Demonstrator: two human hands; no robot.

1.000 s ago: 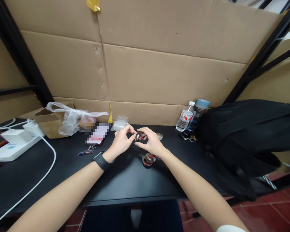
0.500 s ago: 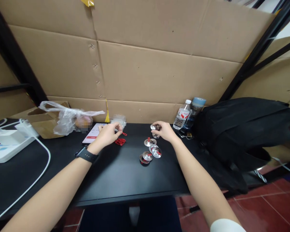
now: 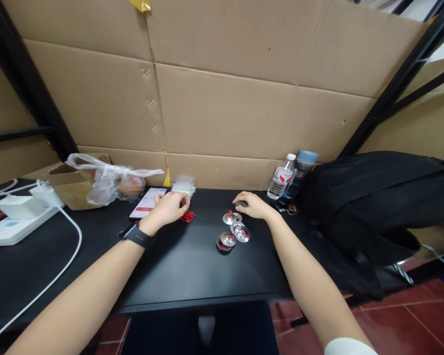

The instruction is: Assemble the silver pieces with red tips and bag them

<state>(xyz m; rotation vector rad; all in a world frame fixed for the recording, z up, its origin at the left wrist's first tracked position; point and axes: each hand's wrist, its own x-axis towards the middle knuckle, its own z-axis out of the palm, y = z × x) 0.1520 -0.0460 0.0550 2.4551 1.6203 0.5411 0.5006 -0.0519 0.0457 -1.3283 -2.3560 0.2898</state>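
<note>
Finger cymbals (image 3: pixel 228 239) lie right of the red cords (image 3: pixel 187 217); your right hand (image 3: pixel 257 205) grips one there, while your left hand (image 3: pixel 170 207), well apart, curls beside the cords, its hold unclear. Knocking the overlapping cymbals could scatter them.

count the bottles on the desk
2: a white-capped bottle and, partly hidden just to its right, a blue-lidded bottle, both toward the back of the desk beside the black bag. More could be hidden behind the bag.
</note>
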